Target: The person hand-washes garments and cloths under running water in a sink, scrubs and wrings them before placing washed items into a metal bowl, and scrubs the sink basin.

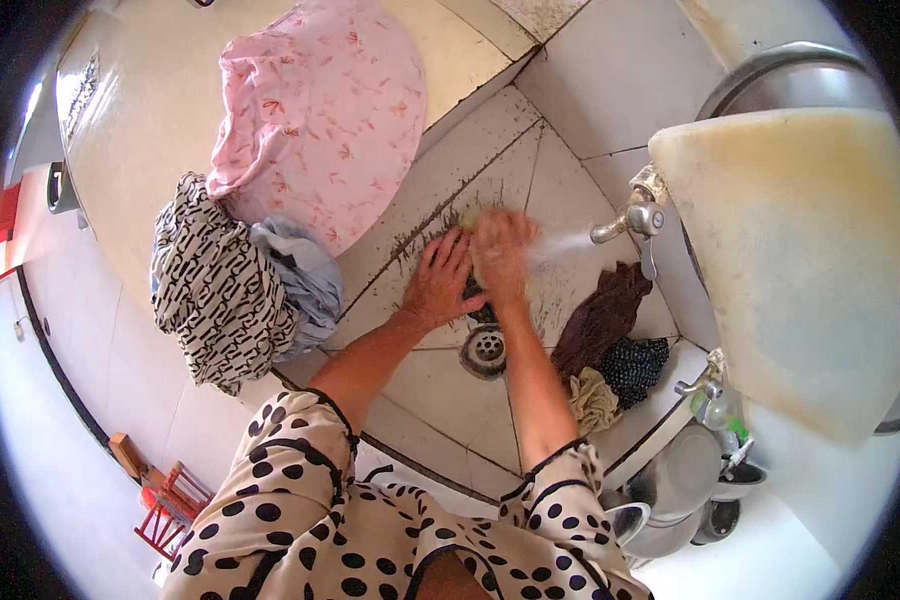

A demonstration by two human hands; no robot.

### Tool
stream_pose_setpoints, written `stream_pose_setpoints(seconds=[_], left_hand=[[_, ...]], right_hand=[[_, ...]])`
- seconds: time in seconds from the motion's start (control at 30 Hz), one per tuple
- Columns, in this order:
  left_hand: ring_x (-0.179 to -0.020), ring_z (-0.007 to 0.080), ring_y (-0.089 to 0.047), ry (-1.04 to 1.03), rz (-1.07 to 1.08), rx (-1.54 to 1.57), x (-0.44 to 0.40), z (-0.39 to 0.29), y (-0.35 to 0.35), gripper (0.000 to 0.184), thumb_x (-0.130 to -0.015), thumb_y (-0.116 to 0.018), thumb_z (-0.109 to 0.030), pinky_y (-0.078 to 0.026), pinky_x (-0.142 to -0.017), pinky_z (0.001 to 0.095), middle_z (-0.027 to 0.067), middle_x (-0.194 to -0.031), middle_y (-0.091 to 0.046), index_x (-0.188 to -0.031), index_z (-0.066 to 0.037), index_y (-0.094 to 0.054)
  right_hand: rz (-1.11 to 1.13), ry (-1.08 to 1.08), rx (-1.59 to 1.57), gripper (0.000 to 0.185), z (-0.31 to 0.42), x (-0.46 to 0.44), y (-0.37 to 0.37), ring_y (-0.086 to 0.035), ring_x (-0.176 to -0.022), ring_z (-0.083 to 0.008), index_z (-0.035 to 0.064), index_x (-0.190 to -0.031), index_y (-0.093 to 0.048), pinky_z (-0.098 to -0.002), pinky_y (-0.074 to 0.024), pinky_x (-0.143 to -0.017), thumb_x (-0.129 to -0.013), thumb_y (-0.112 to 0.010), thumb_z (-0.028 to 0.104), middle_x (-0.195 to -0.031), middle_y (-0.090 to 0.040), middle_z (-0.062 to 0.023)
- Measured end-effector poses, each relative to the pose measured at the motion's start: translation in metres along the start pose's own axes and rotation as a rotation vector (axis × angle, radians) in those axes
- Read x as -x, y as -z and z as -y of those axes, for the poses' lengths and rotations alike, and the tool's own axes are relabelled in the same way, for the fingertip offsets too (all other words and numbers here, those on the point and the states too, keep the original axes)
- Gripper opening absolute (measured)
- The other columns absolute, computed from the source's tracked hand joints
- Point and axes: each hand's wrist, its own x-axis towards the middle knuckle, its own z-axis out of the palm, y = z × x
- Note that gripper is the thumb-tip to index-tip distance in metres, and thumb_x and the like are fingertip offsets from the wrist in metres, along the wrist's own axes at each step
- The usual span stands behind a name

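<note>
My left hand [438,280] lies flat on the tiled basin floor [410,385], fingers stretched out, its thumb over a small dark thing [481,300] that may be wet cloth. Beside it, my right hand [505,250] is curled and blurred by motion. A small yellowish-green piece [470,219] shows at its fingertips, too smeared to name. Water sprays from the metal tap [625,222] onto the right hand. Just below the hands is a round metal drain [485,347]. Dark scraps or marks [435,232] line the tile joint near my left fingertips.
Wet brown cloth [600,318], dark dotted cloth [634,370] and beige cloth [593,402] lie at the right. On the left ledge are pink floral fabric [335,120], black-and-white patterned cloth [215,285] and light blue cloth [305,285]. A stained pale board [790,260] overhangs the right side.
</note>
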Motion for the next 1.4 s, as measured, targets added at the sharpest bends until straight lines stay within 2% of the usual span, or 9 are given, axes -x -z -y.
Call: stream_pose_setpoints(seconds=[0.1, 0.2, 0.33, 0.53, 0.73, 0.83, 1.2, 1.27, 1.4], left_hand=[[-0.139, 0.0307, -0.020, -0.083, -0.079, -0.130, 0.003, 0.004, -0.001, 0.079, -0.083, -0.056, -0.056, -0.015, -0.113, 0.0461, 0.0167, -0.149, -0.027, -0.134, 0.003, -0.041], [-0.139, 0.0307, -0.020, 0.025, 0.191, 0.013, 0.000, 0.001, 0.006, 0.079, -0.081, -0.059, -0.053, -0.016, -0.113, 0.0460, 0.0172, -0.148, -0.028, -0.134, 0.003, -0.041], [-0.140, 0.0302, -0.019, -0.009, -0.092, 0.078, -0.001, -0.001, 0.004, 0.078, -0.080, -0.061, -0.052, -0.016, -0.113, 0.0450, 0.0161, -0.148, -0.029, -0.134, 0.001, -0.042], [-0.140, 0.0294, -0.018, -0.049, -0.007, 0.097, 0.005, 0.003, 0.007, 0.074, -0.080, -0.062, -0.050, -0.014, -0.114, 0.0444, 0.0154, -0.148, -0.029, -0.132, 0.001, -0.045], [-0.139, 0.0295, -0.020, -0.016, -0.106, 0.131, 0.001, 0.001, 0.004, 0.074, -0.080, -0.061, -0.051, -0.015, -0.113, 0.0443, 0.0151, -0.147, -0.032, -0.128, 0.003, -0.047], [-0.139, 0.0303, -0.021, -0.024, -0.146, 0.118, 0.001, 0.001, -0.001, 0.075, -0.080, -0.062, -0.051, -0.016, -0.113, 0.0446, 0.0153, -0.147, -0.031, -0.129, 0.004, -0.046], [-0.138, 0.0324, -0.023, -0.051, -0.087, 0.025, 0.004, 0.004, -0.003, 0.075, -0.080, -0.061, -0.050, -0.018, -0.112, 0.0475, 0.0179, -0.143, -0.036, -0.129, 0.004, -0.046], [-0.138, 0.0315, -0.022, -0.028, -0.074, 0.095, -0.002, 0.002, 0.001, 0.074, -0.080, -0.061, -0.050, -0.017, -0.112, 0.0464, 0.0175, -0.143, -0.036, -0.130, 0.003, -0.046], [-0.139, 0.0313, -0.021, -0.001, -0.026, 0.082, 0.000, -0.002, 0.008, 0.074, -0.081, -0.061, -0.049, -0.015, -0.113, 0.0458, 0.0171, -0.144, -0.036, -0.131, 0.003, -0.046]], right_hand=[[0.125, -0.072, 0.060, 0.026, 0.026, 0.049, 0.013, -0.052, -0.101, -0.0353, 0.0098, -0.094, -0.064, -0.0537, -0.0335, -0.089, -0.087, -0.057, 0.034, -0.106, -0.060, -0.0141], [0.180, -0.097, 0.203, 0.025, -0.015, 0.014, -0.022, -0.052, -0.097, -0.0339, 0.0108, -0.093, -0.065, -0.0505, -0.0343, -0.086, -0.086, -0.058, 0.034, -0.099, -0.059, -0.0127], [0.083, -0.224, 0.114, 0.021, -0.027, -0.043, -0.024, -0.052, -0.095, -0.0303, 0.0110, -0.092, -0.064, -0.0498, -0.0370, -0.080, -0.081, -0.063, 0.028, -0.095, -0.056, -0.0080], [0.065, 0.106, -0.023, 0.019, 0.026, 0.024, 0.024, -0.053, -0.089, -0.0306, 0.0105, -0.089, -0.062, -0.0485, -0.0385, -0.076, -0.077, -0.064, 0.025, -0.091, -0.056, -0.0077], [0.171, 0.042, 0.000, 0.015, -0.034, -0.002, -0.023, -0.053, -0.087, -0.0309, 0.0100, -0.088, -0.058, -0.0473, -0.0386, -0.074, -0.077, -0.060, 0.020, -0.091, -0.057, -0.0094], [-0.074, -0.112, -0.019, 0.015, -0.016, -0.026, -0.009, -0.053, -0.090, -0.0313, 0.0095, -0.088, -0.059, -0.0462, -0.0382, -0.075, -0.079, -0.057, 0.021, -0.088, -0.057, -0.0103], [-0.009, 0.199, 0.011, 0.019, -0.023, 0.018, -0.009, -0.055, -0.090, -0.0322, 0.0092, -0.093, -0.061, -0.0516, -0.0381, -0.077, -0.080, -0.056, 0.023, -0.095, -0.059, -0.0111], [0.128, -0.095, 0.025, 0.020, -0.036, -0.038, -0.013, -0.056, -0.088, -0.0310, 0.0109, -0.095, -0.062, -0.0516, -0.0401, -0.076, -0.082, -0.056, 0.025, -0.093, -0.060, -0.0103], [-0.081, -0.114, 0.049, 0.022, -0.010, -0.034, -0.003, -0.052, -0.090, -0.0329, 0.0096, -0.098, -0.062, -0.0455, -0.0372, -0.083, -0.085, -0.054, 0.025, -0.088, -0.058, -0.0115]])
